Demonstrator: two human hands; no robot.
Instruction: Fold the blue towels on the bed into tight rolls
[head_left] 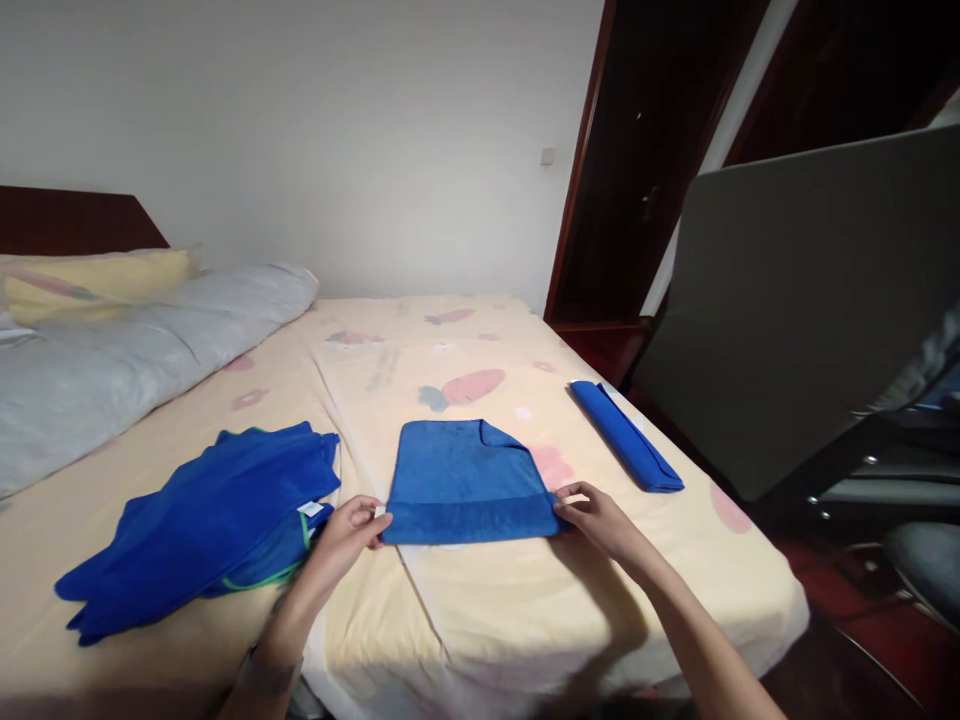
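Note:
A blue towel (461, 465) lies on the bed in front of me, its near edge folded over into a strip and its far right corner turned back. My left hand (352, 532) pinches the left end of the folded strip, beside a small white tag. At the strip's right end, my right hand (596, 515) grips the corner between thumb and fingers. To the left spreads a loose pile of blue cloths (202, 520) with green edging and a white label. A blue cloth folded into a long narrow bundle (626, 438) rests to the right.
The bed (390, 640) has a yellow sheet with carrot prints. A grey quilt (157, 345) and a yellow pillow (97, 280) lie at the left. Beyond the bed's right edge stand a large dark panel (795, 310) and a dark door (652, 150).

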